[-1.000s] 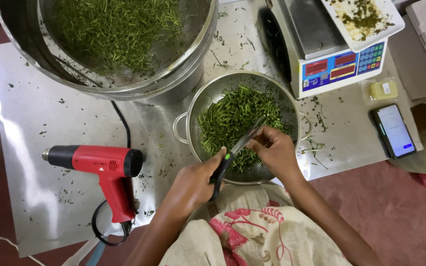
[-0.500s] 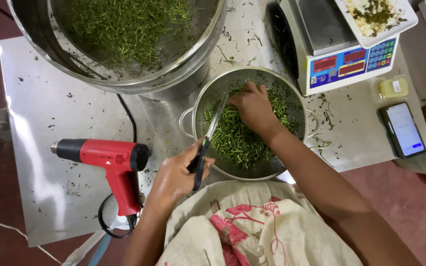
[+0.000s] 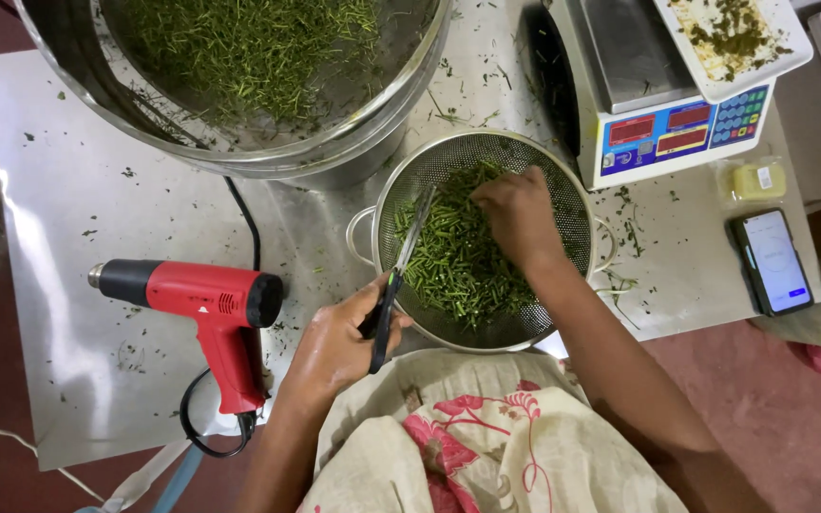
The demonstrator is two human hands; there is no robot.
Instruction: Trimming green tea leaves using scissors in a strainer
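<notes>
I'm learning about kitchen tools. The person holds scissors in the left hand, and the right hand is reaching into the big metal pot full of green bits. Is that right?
Not quite. The head view shows the right hand reaching into the small metal colander of green stems, not the big metal pot behind it. The left hand does hold the scissors.

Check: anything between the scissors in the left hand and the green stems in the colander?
Nothing visible. The left hand holds the scissors, whose blades already reach over the colander rim above the green stems. The right hand rests on the stems farther right, off the blades' line.
</notes>
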